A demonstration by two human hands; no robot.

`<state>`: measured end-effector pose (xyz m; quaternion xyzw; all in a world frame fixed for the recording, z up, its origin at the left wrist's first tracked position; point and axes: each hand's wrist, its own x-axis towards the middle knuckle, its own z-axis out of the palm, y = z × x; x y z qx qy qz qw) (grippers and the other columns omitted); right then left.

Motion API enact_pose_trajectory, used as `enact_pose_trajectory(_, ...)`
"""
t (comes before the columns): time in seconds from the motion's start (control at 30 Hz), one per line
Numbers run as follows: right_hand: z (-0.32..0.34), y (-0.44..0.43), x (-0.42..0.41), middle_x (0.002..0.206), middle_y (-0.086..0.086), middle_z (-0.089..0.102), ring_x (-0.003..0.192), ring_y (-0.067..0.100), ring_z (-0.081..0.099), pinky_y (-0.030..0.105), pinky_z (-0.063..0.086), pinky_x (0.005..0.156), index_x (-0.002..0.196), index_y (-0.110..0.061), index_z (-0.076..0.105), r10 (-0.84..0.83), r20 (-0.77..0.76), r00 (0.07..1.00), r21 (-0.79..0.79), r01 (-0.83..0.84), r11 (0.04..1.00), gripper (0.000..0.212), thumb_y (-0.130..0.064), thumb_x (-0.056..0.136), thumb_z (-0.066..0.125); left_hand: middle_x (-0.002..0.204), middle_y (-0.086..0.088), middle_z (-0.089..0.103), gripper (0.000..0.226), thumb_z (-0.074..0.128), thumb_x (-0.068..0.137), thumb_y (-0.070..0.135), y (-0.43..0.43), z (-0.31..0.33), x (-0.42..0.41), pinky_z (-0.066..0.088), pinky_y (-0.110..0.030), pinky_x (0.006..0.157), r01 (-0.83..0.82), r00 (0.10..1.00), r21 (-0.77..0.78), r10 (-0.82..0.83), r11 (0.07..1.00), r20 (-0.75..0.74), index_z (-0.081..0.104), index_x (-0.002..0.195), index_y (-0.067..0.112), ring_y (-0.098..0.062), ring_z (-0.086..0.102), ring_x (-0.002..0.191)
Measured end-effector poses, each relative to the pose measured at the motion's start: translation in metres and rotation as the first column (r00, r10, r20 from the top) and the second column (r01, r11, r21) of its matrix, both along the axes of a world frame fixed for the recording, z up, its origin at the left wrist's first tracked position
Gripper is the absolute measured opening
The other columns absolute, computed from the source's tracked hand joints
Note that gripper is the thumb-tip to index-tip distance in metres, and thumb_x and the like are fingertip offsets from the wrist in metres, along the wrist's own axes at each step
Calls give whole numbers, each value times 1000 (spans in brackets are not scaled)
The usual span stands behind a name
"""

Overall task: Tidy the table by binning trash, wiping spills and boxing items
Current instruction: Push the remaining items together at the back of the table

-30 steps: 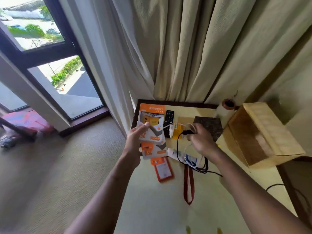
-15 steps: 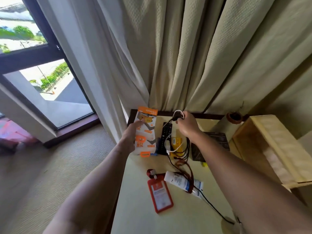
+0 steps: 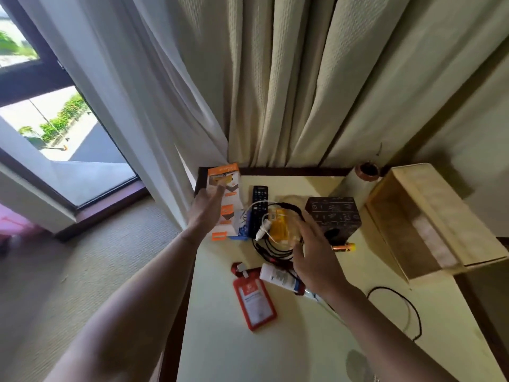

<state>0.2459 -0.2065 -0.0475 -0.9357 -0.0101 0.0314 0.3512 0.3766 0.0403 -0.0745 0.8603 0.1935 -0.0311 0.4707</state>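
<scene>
Left hand (image 3: 206,213) fingers straight against orange charger box (image 3: 224,188), right hand (image 3: 316,260) fingers spread over coiled cables (image 3: 271,253) on table (image 3: 289,340)

We see an orange charger pack (image 3: 225,198) beside the black remote (image 3: 259,208), coiled cables (image 3: 275,256) just nearer, and a wooden box (image 3: 429,194) tipped sideways
</scene>
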Motion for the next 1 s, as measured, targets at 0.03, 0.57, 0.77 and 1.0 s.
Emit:
enact_pose_trajectory(0.03,-3,-6,-15,166,-6,19,154,11,17,21,25,113,156,-26,35,-25,4,1000,-2,25,1000,56,-12,103,48,84,9,71,50,40,94,79,1,-4,0,57,-35,75,52,999,38,-52,998,-6,63,98,36,-14,70,73)
enact_pose_trajectory(0.57,-33,-110,-237,124,-4,31,123,22,35,37,20,107,127,-31,33,32,-454,890,-421,-246,873,46,-43,86,48,144,-9,47,45,56,88,19,-120,7,-166,42,-49,105,603,698,633,-706,485,-124,58,133,21,-31,43,132)
enact_pose_trajectory(0.77,-32,-125,-231,130,-6,39,120,20,43,36,41,100,134,-30,34,33,-396,917,-317,-171,933,48,-40,90,53,152,-15,33,80,66,81,20,-142,-34,-181,30,-66,114,651,655,733,-636,199,-408,31,153,26,-37,27,146)
enact_pose_trajectory(1.0,-40,-131,-176,129,4,49,116,26,50,39,52,87,144,-17,45,-154,-165,974,-220,116,968,59,-36,91,62,148,-12,44,69,66,89,26,-156,-32,-177,40,-58,108,610,653,791,-595,49,-468,38,151,19,-34,43,136)
